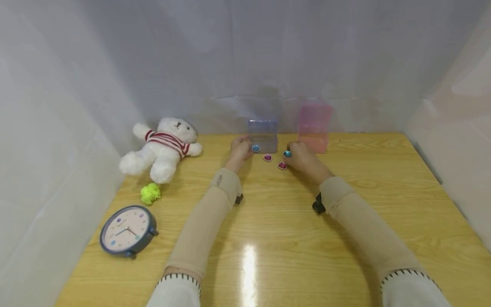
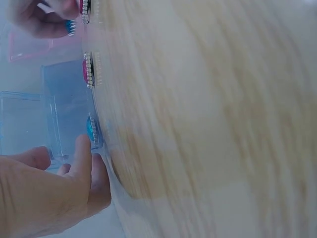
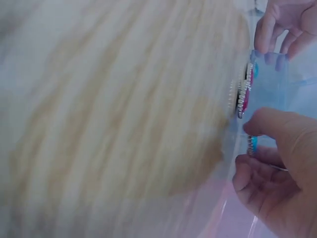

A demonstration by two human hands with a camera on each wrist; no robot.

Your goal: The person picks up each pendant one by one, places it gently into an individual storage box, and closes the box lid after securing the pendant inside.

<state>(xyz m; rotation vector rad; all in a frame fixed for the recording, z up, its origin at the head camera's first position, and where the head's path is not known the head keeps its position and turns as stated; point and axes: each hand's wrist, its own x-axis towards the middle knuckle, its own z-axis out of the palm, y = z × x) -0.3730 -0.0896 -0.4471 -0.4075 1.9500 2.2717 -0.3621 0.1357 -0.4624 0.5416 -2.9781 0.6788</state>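
Note:
Two clear hinged boxes stand at the back with their lids up, a blue box point(image 1: 263, 145) and a pink box point(image 1: 313, 144). My left hand point(image 1: 241, 149) grips the left end of the blue box, thumb toward its back and forefinger at its front, close to a blue gem point(image 2: 92, 128). Between thumb and fingers, my right hand point(image 1: 304, 160) pinches another blue gem point(image 3: 252, 145) edged with silver beads, in front of the pink box. Two pink gems lie on the table between the hands, one left point(image 1: 267, 157), the other point(image 1: 282, 165) just below the right fingers.
On the left lies a white teddy bear point(image 1: 163, 149) in a striped top. Below it are a yellow-green fluffy ball point(image 1: 150, 194) and a round blue-rimmed clock point(image 1: 128, 231). A pale curtain point(image 1: 230, 64) hangs behind the wooden table point(image 1: 276, 238).

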